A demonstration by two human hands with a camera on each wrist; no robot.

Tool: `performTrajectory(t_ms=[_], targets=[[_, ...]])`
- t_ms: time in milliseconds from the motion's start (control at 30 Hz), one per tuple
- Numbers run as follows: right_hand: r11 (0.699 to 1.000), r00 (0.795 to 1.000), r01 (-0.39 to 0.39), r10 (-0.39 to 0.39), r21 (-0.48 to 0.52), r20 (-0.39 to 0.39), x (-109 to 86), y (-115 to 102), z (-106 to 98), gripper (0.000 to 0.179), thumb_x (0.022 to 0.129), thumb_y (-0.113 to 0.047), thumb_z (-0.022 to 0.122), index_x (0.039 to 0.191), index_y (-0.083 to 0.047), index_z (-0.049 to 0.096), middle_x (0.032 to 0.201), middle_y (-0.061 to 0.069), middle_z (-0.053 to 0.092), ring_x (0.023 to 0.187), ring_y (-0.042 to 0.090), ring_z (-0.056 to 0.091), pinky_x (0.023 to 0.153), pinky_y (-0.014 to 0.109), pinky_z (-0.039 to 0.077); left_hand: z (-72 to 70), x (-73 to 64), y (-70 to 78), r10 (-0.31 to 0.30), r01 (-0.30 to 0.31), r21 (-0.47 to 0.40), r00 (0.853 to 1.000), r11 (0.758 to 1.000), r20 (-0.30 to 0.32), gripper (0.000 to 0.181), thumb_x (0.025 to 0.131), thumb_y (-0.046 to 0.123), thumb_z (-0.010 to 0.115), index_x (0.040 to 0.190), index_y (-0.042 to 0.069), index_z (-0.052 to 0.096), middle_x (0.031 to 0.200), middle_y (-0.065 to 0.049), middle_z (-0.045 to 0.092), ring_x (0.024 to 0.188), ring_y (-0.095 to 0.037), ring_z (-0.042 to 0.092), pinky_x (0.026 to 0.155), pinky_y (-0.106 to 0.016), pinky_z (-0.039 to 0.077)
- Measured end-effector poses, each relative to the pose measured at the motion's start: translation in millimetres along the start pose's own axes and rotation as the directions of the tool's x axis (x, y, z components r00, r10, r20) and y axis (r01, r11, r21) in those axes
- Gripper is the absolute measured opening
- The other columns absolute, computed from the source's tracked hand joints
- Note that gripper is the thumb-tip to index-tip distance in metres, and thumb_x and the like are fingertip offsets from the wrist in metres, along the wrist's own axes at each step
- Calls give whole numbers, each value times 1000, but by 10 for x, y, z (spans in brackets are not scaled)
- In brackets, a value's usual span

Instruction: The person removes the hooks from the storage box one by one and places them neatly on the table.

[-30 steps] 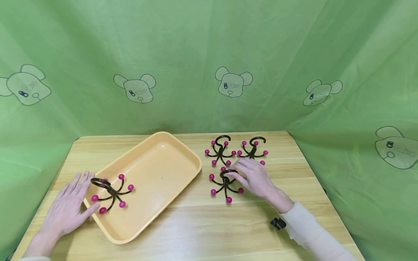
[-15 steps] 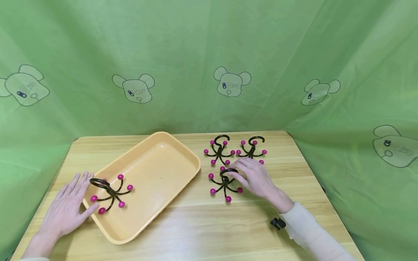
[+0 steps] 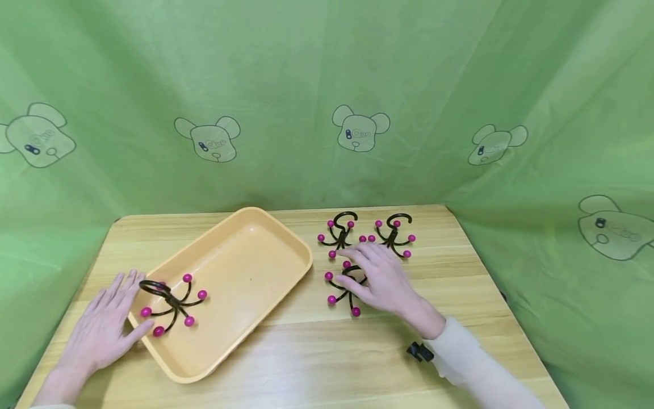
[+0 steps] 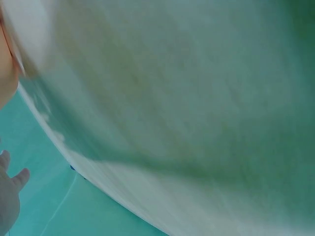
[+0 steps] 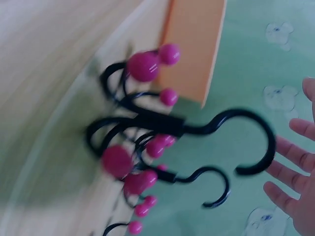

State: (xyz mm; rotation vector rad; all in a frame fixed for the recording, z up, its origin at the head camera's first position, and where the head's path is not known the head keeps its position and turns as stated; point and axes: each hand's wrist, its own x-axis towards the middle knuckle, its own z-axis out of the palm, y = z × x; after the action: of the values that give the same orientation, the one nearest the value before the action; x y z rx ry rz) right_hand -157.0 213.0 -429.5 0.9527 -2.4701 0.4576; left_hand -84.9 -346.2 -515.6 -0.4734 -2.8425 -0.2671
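Note:
My left hand (image 3: 104, 329) rests along the left rim of an orange tray (image 3: 309, 262), fingers straight. Inside the tray's left end lies a black multi-arm hanging hook (image 3: 175, 303) with pink ball tips. Over on the right, my right hand (image 3: 378, 278) hovers above a second such hook (image 3: 349, 291), partly covering it. The right wrist view shows this near hook (image 5: 157, 123) upright, its curved top close to the spread right fingers (image 5: 293, 152), which do not curl round it. Two more hooks, back left (image 3: 343, 234) and back right (image 3: 393, 236), stand behind.
Wooden tabletop (image 3: 317, 363) lies under everything. Green curtains (image 3: 286, 102) with bear-face prints enclose the back and sides. A small black clip-like device (image 3: 420, 352) shows beside the right sleeve. In the left wrist view, a blurred pale surface fills most of the frame.
My right hand has shifted left, now farther over the near hook and covering more of it. The left hand stays on the tray. The hooks have not visibly moved.

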Motion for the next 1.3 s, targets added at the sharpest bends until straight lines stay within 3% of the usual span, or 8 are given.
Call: performTrajectory(t_ms=[300, 633, 767, 900, 1067, 1300], targets=[[995, 994, 93, -89, 49, -64, 282, -373, 40, 67, 104, -67, 45, 132, -12, 69, 126, 6, 74, 116, 24, 69, 101, 43, 58, 13, 3, 10, 4, -4, -1, 1000, 1000, 1, 104, 94, 47, 69, 171, 15, 8, 179, -1, -1, 162, -3, -17, 129, -21, -20], [977, 975, 211, -209, 19, -81, 594, -751, 226, 71, 106, -70, 36, 134, -13, 69, 124, 4, 74, 115, 21, 70, 103, 38, 57, 15, 1, -13, 6, -6, -9, 1000, 1000, 2, 101, 95, 48, 67, 170, 10, 12, 179, 0, -2, 164, -6, -16, 128, -20, -21], [973, 971, 231, -230, 19, -68, 690, -908, 314, 63, 103, -66, 49, 135, -15, 68, 124, 1, 74, 116, 19, 70, 104, 35, 56, 24, -1, -27, 9, -9, -6, 1000, 1000, 7, 100, 96, 49, 66, 170, 10, 11, 179, 0, -3, 165, -10, -15, 129, -22, -21], [970, 968, 244, -242, 26, -65, 770, -1041, 410, 61, 92, -59, 70, 135, -16, 69, 122, -1, 74, 114, 15, 70, 104, 31, 56, 18, 21, -28, 15, -15, -6, 1000, 1000, 3, 100, 96, 48, 66, 170, 9, 12, 179, -1, -2, 166, -13, -13, 129, -22, -21], [968, 969, 249, -249, 17, -9, 832, -1224, 535, 65, 88, -60, 74, 137, -18, 67, 124, -4, 74, 115, 12, 69, 108, 28, 54, 4, 18, -16, 22, -22, -6, 1000, 1000, -3, 101, 95, 47, 68, 170, 8, 14, 179, -1, -2, 167, -16, -10, 129, -21, -20], [974, 966, 213, -222, 77, 133, 945, -1407, 734, 64, 93, -60, 70, 143, -21, 63, 131, -4, 72, 119, 12, 67, 106, 29, 55, -3, 2, -15, 18, -18, -1, 1000, 1000, -4, 102, 94, 46, 70, 170, 8, 14, 179, 0, -2, 164, -6, -16, 129, -21, -20]])
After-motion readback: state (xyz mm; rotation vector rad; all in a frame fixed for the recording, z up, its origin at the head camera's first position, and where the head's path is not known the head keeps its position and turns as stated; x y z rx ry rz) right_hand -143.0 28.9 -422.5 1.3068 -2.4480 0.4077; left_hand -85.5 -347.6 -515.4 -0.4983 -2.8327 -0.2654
